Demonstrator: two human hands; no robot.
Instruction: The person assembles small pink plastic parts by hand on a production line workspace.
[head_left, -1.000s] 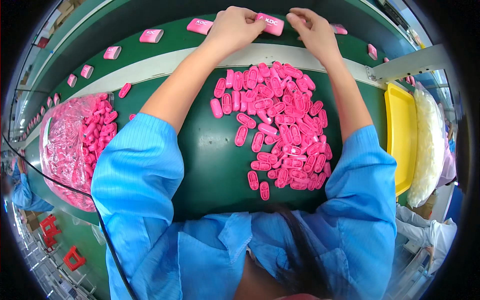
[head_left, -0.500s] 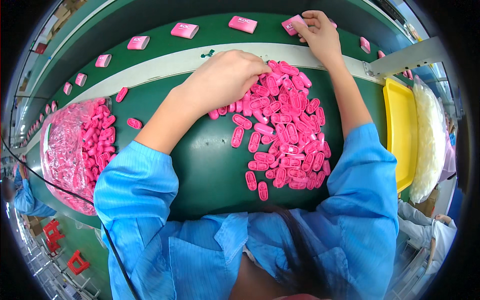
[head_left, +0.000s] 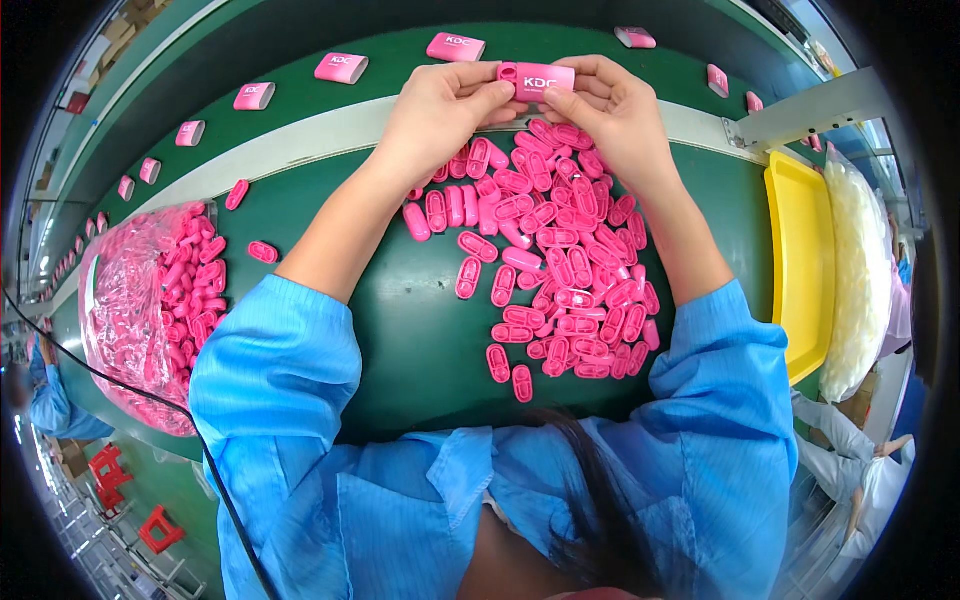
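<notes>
Above the far end of a heap of pink oval caps [head_left: 575, 265], my two hands meet. My right hand [head_left: 622, 118] grips a pink flattened shell [head_left: 548, 78] with white print, thumb in front and fingers behind. At the shell's left end a small pink oval cap [head_left: 507, 72] is pinched by my left hand [head_left: 438, 108], its hollow side partly showing. Cap and shell touch or nearly so; whether they are joined I cannot tell. The heaped caps lie loose between my forearms, some face up and some on their sides.
Pink shells [head_left: 342, 68] lie spaced along a green belt [head_left: 395, 50] beyond a pale rail [head_left: 290, 140]. An open plastic bag [head_left: 125, 310] of caps is at left. A yellow tray [head_left: 800, 270] and a whitish bag [head_left: 858, 280] stand at right, below a metal bracket [head_left: 815, 110].
My right hand has brought a shell from the belt toward me and left. My left hand has risen from the heap with a cap to meet it. The belt's shells have shifted left.
</notes>
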